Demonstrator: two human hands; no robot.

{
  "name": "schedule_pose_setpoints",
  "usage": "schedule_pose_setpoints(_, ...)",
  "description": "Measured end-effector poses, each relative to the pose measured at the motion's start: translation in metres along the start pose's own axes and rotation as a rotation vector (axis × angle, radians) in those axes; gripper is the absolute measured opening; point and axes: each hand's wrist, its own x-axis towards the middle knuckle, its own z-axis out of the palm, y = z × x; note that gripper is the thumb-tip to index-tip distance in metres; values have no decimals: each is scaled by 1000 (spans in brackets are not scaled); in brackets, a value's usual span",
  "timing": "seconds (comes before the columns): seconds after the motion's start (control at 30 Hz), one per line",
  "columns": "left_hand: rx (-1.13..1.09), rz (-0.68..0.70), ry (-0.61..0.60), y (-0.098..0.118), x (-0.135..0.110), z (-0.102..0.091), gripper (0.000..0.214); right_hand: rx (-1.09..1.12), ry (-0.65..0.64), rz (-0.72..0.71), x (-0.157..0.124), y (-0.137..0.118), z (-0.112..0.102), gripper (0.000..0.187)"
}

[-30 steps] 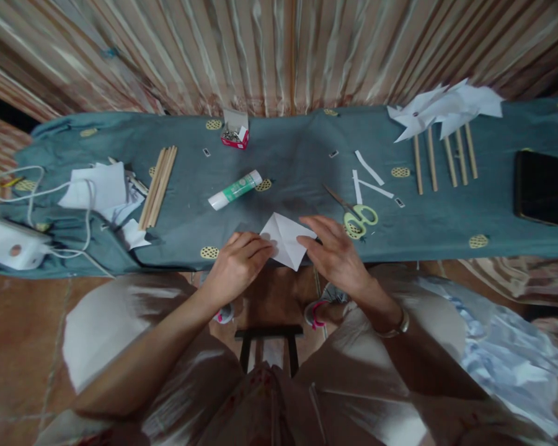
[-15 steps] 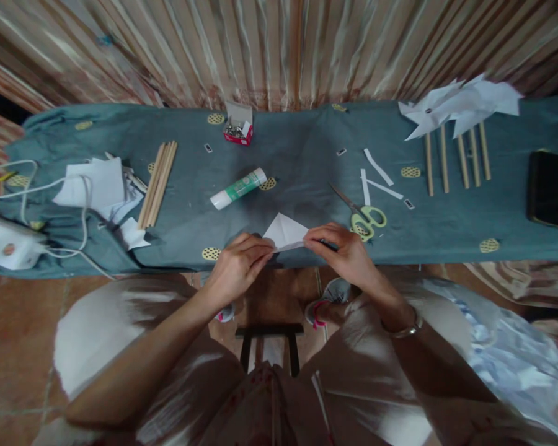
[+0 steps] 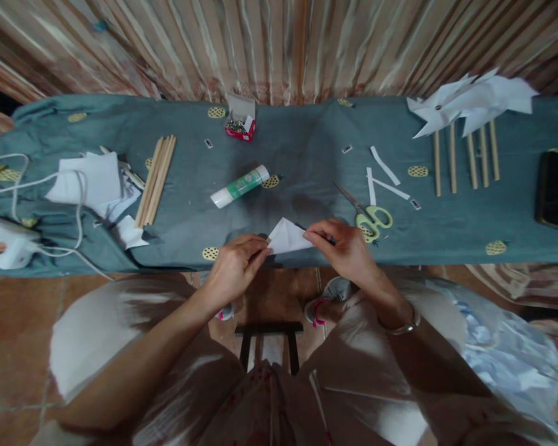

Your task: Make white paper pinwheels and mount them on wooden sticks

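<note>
A white sheet of paper (image 3: 289, 238), folded to a triangle with its point away from me, is held at the table's near edge. My left hand (image 3: 237, 263) pinches its left corner between thumb and fingers. At the right corner, my right hand (image 3: 341, 248) grips it the same way. Scissors with light green handles (image 3: 373, 222) lie just beyond my right hand, blades pointing away to the left. A glue stick (image 3: 240, 186) with a green label rests past the paper, a bit to the left.
Several wooden sticks (image 3: 155, 183) lie left, beside a stack of white paper (image 3: 90, 179) and a white power strip (image 3: 7, 241). A small red box (image 3: 240, 127) holds metal pins. Paper strips (image 3: 385, 165), paper pinwheels (image 3: 474, 105) on sticks and a black phone (image 3: 557, 191) are right.
The folded paper has tipped slightly, showing more of its front face, with both hands still pinching its corners. The view has shifted a little.
</note>
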Motion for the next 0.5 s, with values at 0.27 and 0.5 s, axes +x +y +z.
schedule_pose_setpoints(0.27,220,203,91,11,-6,4,37,-46,-4,3,-1,-4,1,14)
schedule_pose_setpoints(0.5,428,392,-128,21,-22,31,53,-45,34,-1,-1,-2,5,15)
